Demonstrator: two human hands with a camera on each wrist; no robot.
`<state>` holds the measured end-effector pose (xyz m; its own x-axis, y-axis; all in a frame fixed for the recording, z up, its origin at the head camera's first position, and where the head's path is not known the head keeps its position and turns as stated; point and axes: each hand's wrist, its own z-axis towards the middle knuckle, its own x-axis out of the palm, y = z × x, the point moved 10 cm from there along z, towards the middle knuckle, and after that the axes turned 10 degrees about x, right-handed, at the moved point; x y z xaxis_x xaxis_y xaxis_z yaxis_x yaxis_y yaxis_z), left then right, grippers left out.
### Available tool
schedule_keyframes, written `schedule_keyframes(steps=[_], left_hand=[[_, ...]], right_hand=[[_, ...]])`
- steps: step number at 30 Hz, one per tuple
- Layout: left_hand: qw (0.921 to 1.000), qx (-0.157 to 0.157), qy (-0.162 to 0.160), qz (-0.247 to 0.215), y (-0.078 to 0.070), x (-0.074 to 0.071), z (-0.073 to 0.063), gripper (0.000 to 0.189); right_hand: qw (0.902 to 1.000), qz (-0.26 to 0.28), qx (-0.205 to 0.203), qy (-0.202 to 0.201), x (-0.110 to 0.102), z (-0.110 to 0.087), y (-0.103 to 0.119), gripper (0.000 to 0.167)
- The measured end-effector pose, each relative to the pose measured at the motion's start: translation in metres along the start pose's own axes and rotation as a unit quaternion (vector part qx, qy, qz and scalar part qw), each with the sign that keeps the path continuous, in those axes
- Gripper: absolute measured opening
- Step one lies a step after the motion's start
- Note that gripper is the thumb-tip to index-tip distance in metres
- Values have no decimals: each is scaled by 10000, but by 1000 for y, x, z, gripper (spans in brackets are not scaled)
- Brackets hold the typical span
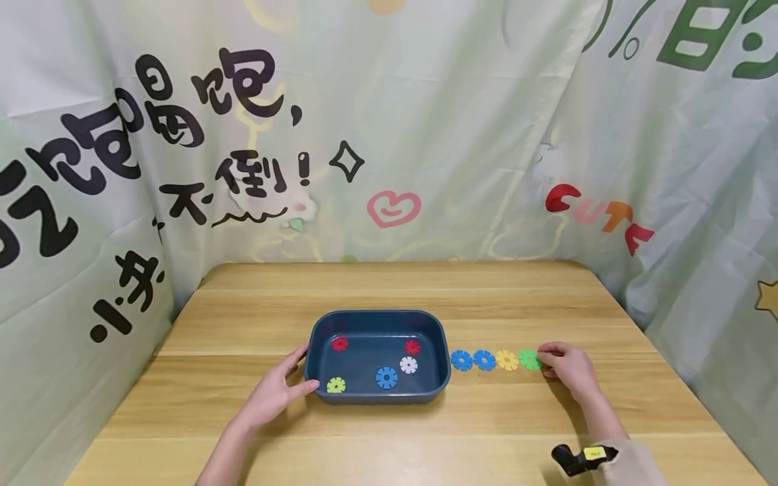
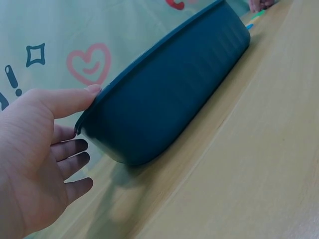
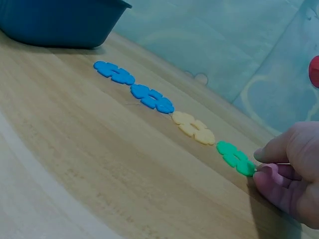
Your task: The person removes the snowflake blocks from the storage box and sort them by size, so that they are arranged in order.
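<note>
A dark blue rectangular plastic basin (image 1: 377,398) stands on the wooden table. My left hand (image 1: 273,391) holds it at its left end, thumb on the rim at the near corner and fingers along the outer side. To the basin's right runs a row of flower-shaped slotted discs: a blue disc (image 1: 461,360), a second blue disc (image 1: 484,360), a yellow disc (image 1: 507,360) and a green disc (image 1: 530,359). My right hand (image 1: 570,370) pinches the green disc (image 3: 235,158) by its right edge between thumb and fingers.
Inside the basin lie several loose discs, among them a red disc (image 1: 339,344), a white disc (image 1: 408,365), a larger blue disc (image 1: 386,378) and a yellow-green disc (image 1: 335,385). A printed curtain (image 1: 462,135) hangs behind and beside the table (image 1: 389,445).
</note>
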<state>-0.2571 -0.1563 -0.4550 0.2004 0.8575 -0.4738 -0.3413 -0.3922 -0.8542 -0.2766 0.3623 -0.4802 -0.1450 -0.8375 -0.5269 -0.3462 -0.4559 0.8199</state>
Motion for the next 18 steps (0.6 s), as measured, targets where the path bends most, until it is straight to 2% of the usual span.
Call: schedule_keyframes(steps=[5, 10, 13, 18], left_hand=[[10000, -9, -33, -16, 0, -1, 0, 72], [10000, 56, -26, -43, -1, -1, 0, 72], [10000, 64, -24, -31, -1, 0, 0, 73], [10000, 43, -39, 19, 2, 0, 0, 72]], right_hand=[[9986, 331, 182, 375, 0, -1, 3, 39], [9983, 14, 171, 557, -2, -6, 13, 43], [9978, -183, -25, 633, -3, -10, 29, 46], [9938, -522, -648, 731, 1, -19, 66, 49]])
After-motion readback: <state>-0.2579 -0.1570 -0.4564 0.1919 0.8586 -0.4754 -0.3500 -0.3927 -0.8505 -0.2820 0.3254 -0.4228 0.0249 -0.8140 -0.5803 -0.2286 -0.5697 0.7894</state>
